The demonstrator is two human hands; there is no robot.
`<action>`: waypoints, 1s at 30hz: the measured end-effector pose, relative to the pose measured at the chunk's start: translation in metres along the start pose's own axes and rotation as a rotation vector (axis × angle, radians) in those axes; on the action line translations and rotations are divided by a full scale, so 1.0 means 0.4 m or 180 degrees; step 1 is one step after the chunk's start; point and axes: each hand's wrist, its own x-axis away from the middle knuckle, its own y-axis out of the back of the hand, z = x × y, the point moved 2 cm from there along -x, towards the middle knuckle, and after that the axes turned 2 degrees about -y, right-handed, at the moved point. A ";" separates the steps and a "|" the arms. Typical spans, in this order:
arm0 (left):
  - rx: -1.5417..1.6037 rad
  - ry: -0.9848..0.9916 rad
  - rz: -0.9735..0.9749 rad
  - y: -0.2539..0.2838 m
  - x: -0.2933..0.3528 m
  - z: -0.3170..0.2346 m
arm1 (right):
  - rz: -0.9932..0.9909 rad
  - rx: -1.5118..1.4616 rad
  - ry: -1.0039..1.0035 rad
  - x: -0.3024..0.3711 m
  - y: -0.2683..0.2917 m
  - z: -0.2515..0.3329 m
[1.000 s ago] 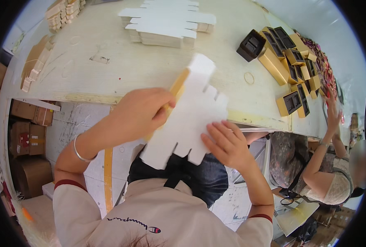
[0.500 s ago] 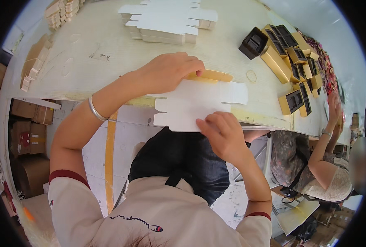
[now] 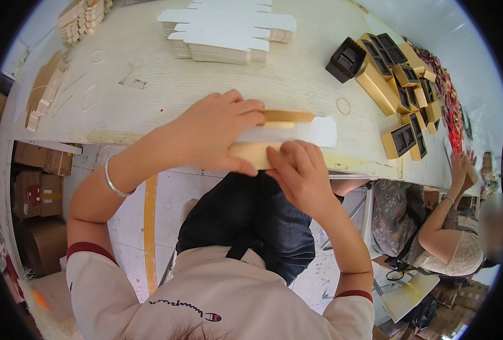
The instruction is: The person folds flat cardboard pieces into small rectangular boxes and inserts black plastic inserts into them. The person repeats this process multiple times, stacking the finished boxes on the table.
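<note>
At the tabletop's near edge, I see the carton's near panel just folded up, left hand clasping across, right hand pinching it, so both long sides stand raised

The left hand hides the left end of the carton

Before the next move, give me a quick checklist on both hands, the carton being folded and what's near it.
1. Left hand on the carton: ok.
2. Right hand on the carton's near edge: ok.
3. Gold strip showing along the far edge: ok.
4. White end flap on the right folded in: not ok, it sticks outward.
5. Carton's left end folded: cannot tell, the left hand covers it.
6. White blank stack apart from both hands: ok.
</note>
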 end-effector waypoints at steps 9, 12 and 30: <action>0.0018 -0.0045 0.0120 -0.008 0.015 0.002 | 0.0888 -0.0682 -0.0614 -0.098 0.027 -0.052; -0.0107 0.0079 0.0108 -0.012 0.003 0.013 | 0.1412 -0.0921 -0.1204 -0.150 0.014 -0.085; 0.1757 0.0364 0.0631 0.048 0.060 -0.018 | 0.0843 -0.0871 0.0089 -0.066 0.042 -0.044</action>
